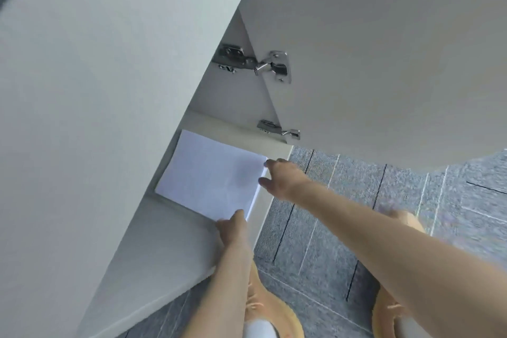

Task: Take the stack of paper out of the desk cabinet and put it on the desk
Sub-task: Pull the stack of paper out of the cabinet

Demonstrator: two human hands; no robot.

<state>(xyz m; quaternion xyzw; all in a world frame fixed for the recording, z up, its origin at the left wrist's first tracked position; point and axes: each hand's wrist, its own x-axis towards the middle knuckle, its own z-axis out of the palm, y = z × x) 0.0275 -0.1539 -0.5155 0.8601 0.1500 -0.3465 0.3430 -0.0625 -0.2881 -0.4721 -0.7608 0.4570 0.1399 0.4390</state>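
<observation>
White paper stack (211, 173) is lying on the cabinet floor (170, 230), left hand (231, 228) pinching its 6 o'clock corner and right hand (279, 177) curling loosely at its 3 o'clock edge; both should be sliding fingers underneath before lifting level

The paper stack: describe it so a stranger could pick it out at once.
Start at the white cabinet door, swung open on two metal hinges. Beside it, on the cabinet floor, lies the paper stack, with the left hand and right hand at its near corners. It is the only loose item there.
</observation>
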